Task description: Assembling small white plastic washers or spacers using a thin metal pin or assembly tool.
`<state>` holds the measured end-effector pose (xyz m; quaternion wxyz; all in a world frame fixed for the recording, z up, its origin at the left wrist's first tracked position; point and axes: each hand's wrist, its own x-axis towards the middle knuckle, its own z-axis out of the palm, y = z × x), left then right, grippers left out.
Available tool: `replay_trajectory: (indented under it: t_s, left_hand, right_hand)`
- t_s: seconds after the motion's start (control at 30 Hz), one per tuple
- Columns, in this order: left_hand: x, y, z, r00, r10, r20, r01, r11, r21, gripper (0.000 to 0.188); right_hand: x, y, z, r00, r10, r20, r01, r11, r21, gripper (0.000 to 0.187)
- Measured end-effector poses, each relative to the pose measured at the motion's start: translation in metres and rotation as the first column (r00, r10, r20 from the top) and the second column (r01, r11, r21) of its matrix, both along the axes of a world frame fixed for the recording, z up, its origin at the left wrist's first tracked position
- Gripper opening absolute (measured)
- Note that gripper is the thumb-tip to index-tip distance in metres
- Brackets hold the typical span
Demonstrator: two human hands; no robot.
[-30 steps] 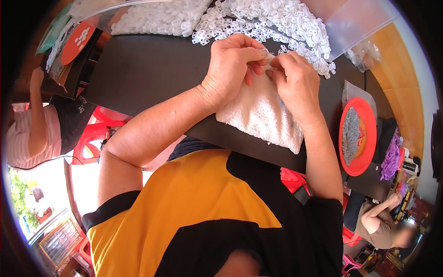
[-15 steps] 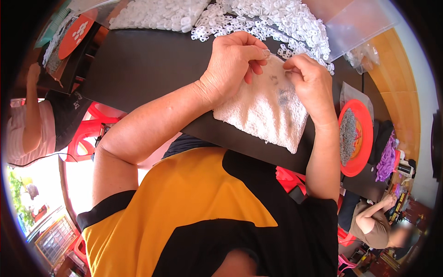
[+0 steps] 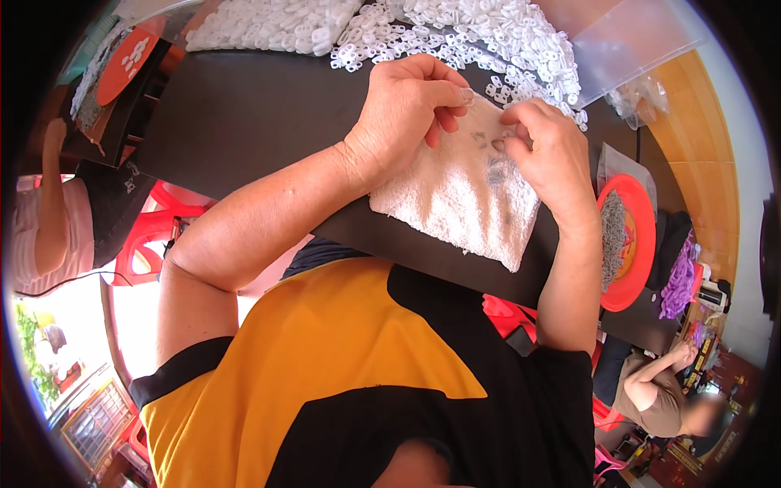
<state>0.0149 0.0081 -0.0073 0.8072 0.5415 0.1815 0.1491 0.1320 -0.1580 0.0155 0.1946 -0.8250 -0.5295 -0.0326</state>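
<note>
A white towelling cloth (image 3: 439, 207) lies on the dark table in front of me, with its near edge reaching toward the table's edge. My left hand (image 3: 411, 114) is above its far left part, thumb and forefinger pinched; whatever is between them is too small to name. Over the cloth's right side, my right hand (image 3: 549, 154) has its fingers curled in, the tips close to some small dark grey marks or bits (image 3: 495, 172) on the cloth. Whether those fingertips hold anything is hidden.
White plastic link-shaped pieces (image 3: 521, 49) are heaped at the table's far side, beside a clear bag of them (image 3: 272, 26). On the right stands a red basin (image 3: 647, 244) with small grey pieces. Another person (image 3: 651, 386) sits at lower right; a person's arm (image 3: 53, 199) shows at left.
The right hand's fingertips have shifted slightly and parted a little over the grey marks. The left hand keeps its pinch. The whole view has shifted slightly.
</note>
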Motion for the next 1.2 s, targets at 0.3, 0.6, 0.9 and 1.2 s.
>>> replay_trajectory:
  t_s: [0.3,0.6,0.9,1.2]
  left_hand:
    - [0.000,-0.001,0.002,1.000,0.020,-0.014,-0.019,0.999,0.032,0.007]
    - [0.000,-0.001,0.005,0.999,0.016,0.029,-0.014,0.996,-0.091,0.007]
    - [-0.002,-0.005,0.005,0.990,0.024,0.142,-0.018,0.999,-0.042,0.010]
    - [-0.004,-0.007,0.006,0.989,0.023,0.143,-0.025,1.000,0.011,0.009]
  right_hand:
    - [-0.003,-0.001,-0.008,0.966,0.006,0.257,0.021,0.994,-0.103,0.009]
    - [-0.016,0.010,0.005,0.657,0.202,-0.726,0.302,0.812,0.499,0.014]
    - [-0.026,0.018,0.001,0.502,0.197,-0.842,0.449,0.773,0.448,0.016]
    - [-0.031,0.019,0.003,0.520,0.218,-0.826,0.433,0.766,0.475,0.014]
